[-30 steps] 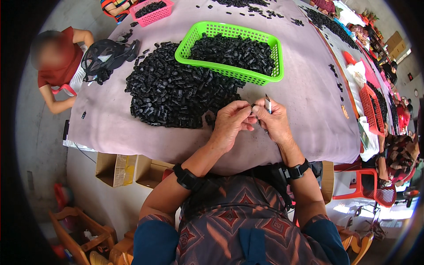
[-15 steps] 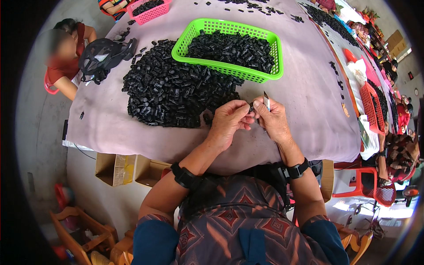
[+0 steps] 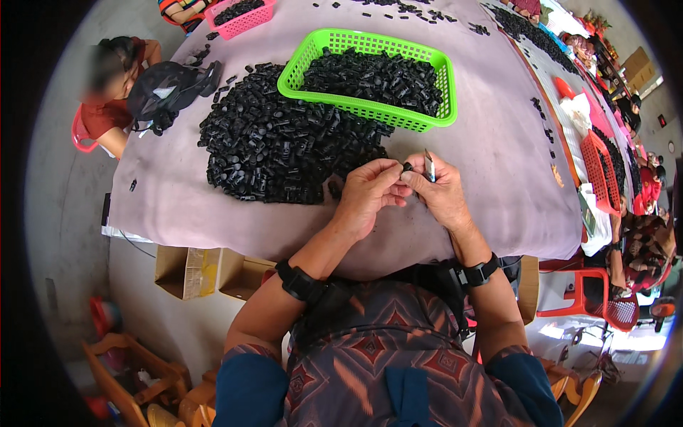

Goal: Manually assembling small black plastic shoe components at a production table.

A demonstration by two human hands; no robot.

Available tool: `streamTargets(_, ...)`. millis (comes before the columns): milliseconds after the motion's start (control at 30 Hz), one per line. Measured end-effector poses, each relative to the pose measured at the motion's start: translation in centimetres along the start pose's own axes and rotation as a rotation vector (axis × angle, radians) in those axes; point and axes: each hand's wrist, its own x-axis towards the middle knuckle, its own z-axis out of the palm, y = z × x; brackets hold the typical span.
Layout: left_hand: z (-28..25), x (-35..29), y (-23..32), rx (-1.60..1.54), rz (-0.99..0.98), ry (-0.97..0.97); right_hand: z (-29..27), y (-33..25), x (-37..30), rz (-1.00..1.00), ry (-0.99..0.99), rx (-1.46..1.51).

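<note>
Close to the table's near edge, my left hand (image 3: 368, 191) pinches a small black plastic part (image 3: 407, 167) between thumb and fingertips. My right hand (image 3: 442, 191) meets it there, its thumb against the same part. A small knife (image 3: 429, 165) is gripped in my right hand, its pointed blade sticking up and away from me; most of its handle is hidden by the fingers. A big heap of similar black parts (image 3: 267, 142) spreads on the cloth left of and beyond my hands. Behind it, a bright green basket (image 3: 447, 114) holds more of them.
A pale mauve cloth (image 3: 498, 192) covers the table. A black bag (image 3: 167, 92) lies at the left, near a seated person in red (image 3: 107, 117). A pink basket (image 3: 242, 25) stands far left, a red basket (image 3: 599, 174) on the right. Cardboard boxes (image 3: 188, 274) sit below the table edge.
My right thumb has shifted forward onto the black part, and the knife blade has turned slightly. Both hands stay at the same place. The person at the left has moved their head and arm.
</note>
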Motion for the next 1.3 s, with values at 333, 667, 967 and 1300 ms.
streamTargets(333,-0.6,0.2,0.1,0.024,-0.07,-0.046,0.2,-0.1,0.0,0.04,0.028,0.07)
streamTargets(667,-0.7,0.3,0.1,0.009,-0.068,-0.058,0.0,-0.4,-0.1,0.128,0.064,0.098)
streamTargets(967,-0.9,0.5,0.3,0.002,-0.106,-0.089,-0.2,0.2,-0.1,0.023,0.032,0.004)
streamTargets(1300,-1.2,0.7,0.3,-0.015,-0.129,-0.145,0.1,-0.1,-0.1,-0.003,0.011,0.047)
